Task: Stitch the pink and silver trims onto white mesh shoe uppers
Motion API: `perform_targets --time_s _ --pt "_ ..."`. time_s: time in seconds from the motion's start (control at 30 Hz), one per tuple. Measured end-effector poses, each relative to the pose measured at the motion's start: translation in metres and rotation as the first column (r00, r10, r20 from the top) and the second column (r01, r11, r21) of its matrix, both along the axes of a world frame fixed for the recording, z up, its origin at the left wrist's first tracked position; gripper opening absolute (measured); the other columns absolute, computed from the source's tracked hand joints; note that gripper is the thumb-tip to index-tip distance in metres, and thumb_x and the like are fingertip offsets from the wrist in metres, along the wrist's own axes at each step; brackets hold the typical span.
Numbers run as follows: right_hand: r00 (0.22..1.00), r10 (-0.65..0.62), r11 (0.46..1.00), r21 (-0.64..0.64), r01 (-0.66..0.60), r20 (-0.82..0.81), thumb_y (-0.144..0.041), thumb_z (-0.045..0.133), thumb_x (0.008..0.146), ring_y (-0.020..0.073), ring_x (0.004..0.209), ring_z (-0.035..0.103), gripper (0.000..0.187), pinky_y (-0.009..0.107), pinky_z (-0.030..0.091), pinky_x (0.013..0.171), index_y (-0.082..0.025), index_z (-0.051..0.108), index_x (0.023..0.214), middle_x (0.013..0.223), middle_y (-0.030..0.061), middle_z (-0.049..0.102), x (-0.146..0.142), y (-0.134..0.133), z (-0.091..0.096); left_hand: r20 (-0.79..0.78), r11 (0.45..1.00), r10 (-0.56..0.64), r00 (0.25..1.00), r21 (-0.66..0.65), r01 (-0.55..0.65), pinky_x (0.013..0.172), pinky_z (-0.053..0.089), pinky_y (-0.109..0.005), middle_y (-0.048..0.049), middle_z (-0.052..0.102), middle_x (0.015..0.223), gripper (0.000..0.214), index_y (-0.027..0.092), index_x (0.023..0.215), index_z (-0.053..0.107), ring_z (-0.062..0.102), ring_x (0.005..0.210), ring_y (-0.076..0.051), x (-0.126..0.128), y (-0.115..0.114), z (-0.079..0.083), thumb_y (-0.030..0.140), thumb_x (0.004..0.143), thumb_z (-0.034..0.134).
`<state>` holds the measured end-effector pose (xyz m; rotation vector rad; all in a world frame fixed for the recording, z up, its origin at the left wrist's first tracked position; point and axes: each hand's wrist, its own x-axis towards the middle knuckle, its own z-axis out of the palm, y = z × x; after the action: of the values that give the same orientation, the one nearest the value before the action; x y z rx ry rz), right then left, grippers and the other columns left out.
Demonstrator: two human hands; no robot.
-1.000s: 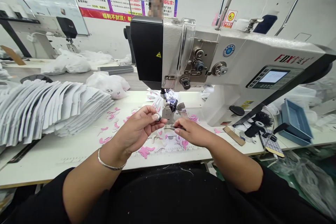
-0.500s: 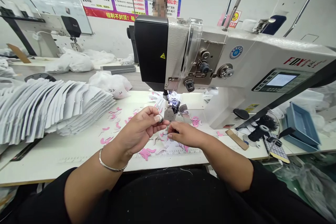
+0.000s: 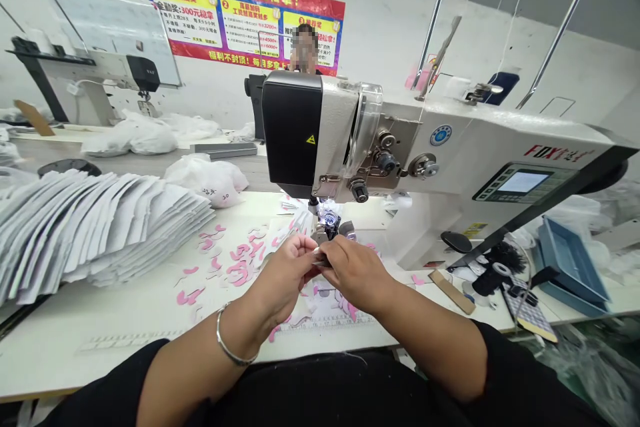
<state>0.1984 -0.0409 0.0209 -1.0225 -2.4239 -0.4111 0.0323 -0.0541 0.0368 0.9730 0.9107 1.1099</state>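
In front of the sewing machine's post (image 3: 320, 232), my two hands meet. My left hand (image 3: 285, 277), a bangle at its wrist, pinches a small metal bobbin case (image 3: 319, 255). My right hand (image 3: 357, 273) closes over the same piece from the other side, its fingers bent and touching it. The fingers cover most of the piece. Just behind the hands, the round metal hook (image 3: 329, 220) of the machine is lit. Pink and white fabric scraps (image 3: 240, 265) lie on the table around and below my hands.
The sewing machine's head (image 3: 293, 137) stands above my hands. Stacked white pieces (image 3: 110, 227) fan out at the left, near a white bag (image 3: 207, 179). Blue trays (image 3: 573, 263) and a black thread spool (image 3: 490, 278) are at the right. Another person (image 3: 304, 50) is behind the machine.
My right hand has come up and over onto the bobbin case, which my left hand showed more openly before. The view has tilted upward, so the table sits lower.
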Motion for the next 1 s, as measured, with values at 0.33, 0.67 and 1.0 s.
perform_targets --time_s 0.33,0.67,1.0 --pt "0.78 -0.352 0.884 -0.459 0.094 -0.518 -0.034 0.056 0.085 0.0155 0.073 0.057 0.013 0.027 0.041 0.067 -0.022 0.058 0.081 0.08 0.0 0.065 0.006 0.051 0.02 -0.128 0.999 -0.045 0.991 0.004 0.046 0.078 0.05 -0.03 -0.004 0.066 0.09 0.03 0.017 0.106 0.058 0.064 0.079 -0.014 0.006 0.027 0.001 0.028 0.081 0.071" --pt "0.748 -0.443 0.823 -0.554 0.122 -0.494 -0.038 0.052 0.081 0.014 0.058 0.045 0.02 0.027 0.031 0.057 -0.022 0.056 0.07 0.062 -0.0028 0.054 -0.004 0.079 0.022 -0.27 0.996 -0.006 0.963 0.081 0.029 0.054 0.044 -0.024 -0.001 0.064 0.069 0.023 0.016 0.081 0.064 0.056 0.054 -0.011 0.005 0.049 0.004 0.038 0.077 0.07" --pt "0.677 -0.486 0.784 -0.618 0.059 -0.552 -0.039 0.054 0.081 0.0181 0.073 0.058 0.02 0.03 0.046 0.067 -0.021 0.063 0.087 0.08 0.0009 0.064 -0.01 0.083 0.02 -0.282 0.991 0.08 0.956 0.123 -0.047 0.055 0.047 -0.025 -0.0002 0.062 0.07 0.025 0.016 0.086 0.065 0.057 0.056 -0.012 0.003 0.051 0.003 0.039 0.077 0.07"
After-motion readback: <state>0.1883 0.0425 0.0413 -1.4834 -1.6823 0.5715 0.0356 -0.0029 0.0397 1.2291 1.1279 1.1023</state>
